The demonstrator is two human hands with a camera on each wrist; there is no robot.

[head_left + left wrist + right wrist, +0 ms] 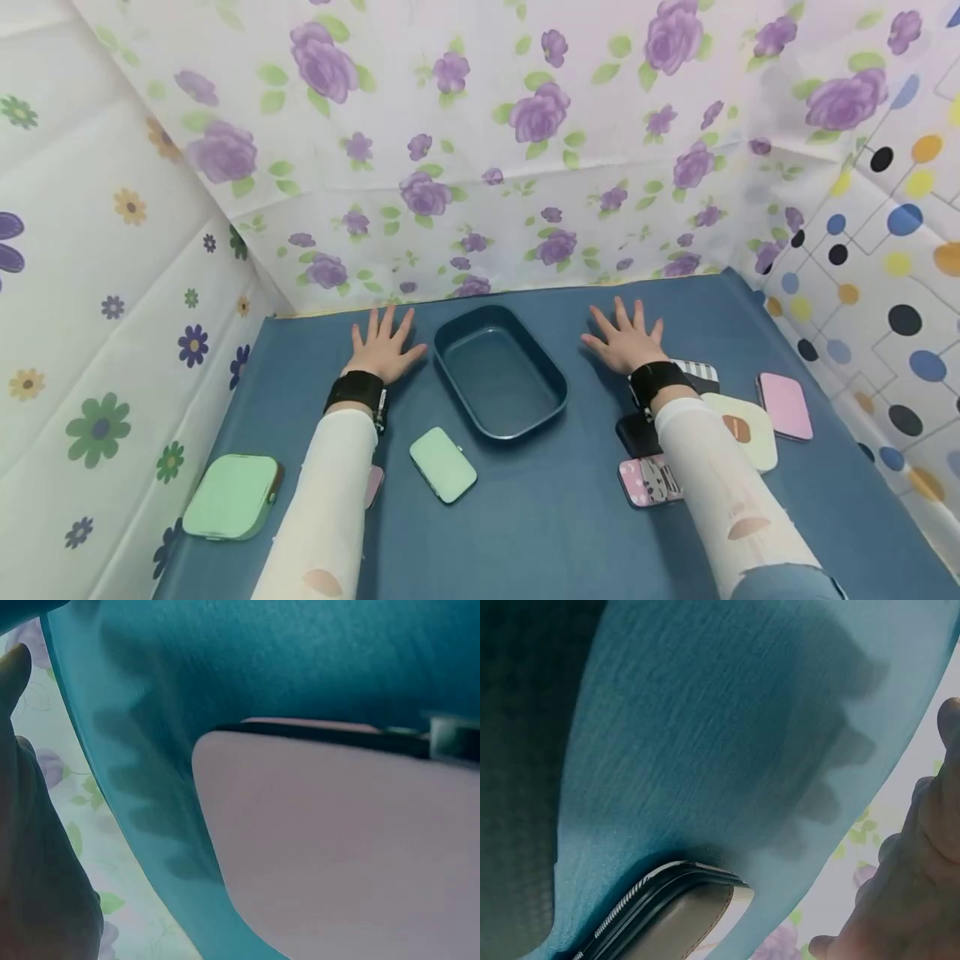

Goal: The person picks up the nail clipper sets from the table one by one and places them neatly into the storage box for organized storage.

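Note:
My left hand (378,352) is left of a dark blue rectangular tray (491,379), palm down, its straight fingers spread towards the back edge. On the tray's other side my right hand (628,340) has its fingers spread too and holds nothing. Both hands cast finger shadows on the blue surface in the wrist views. In the left wrist view, a pale pink flat case (337,840) lies close below the left hand (45,862). A striped and black case (696,373) sits by the right wrist; the right forearm partly hides it.
A mint-green case (442,465) lies before the tray, a larger green case (232,497) at the left. Around the right forearm are a black case (636,435), a pink cat-patterned case (651,482), a cream case (757,442) and a pink case (785,406). Patterned sheets wall the table.

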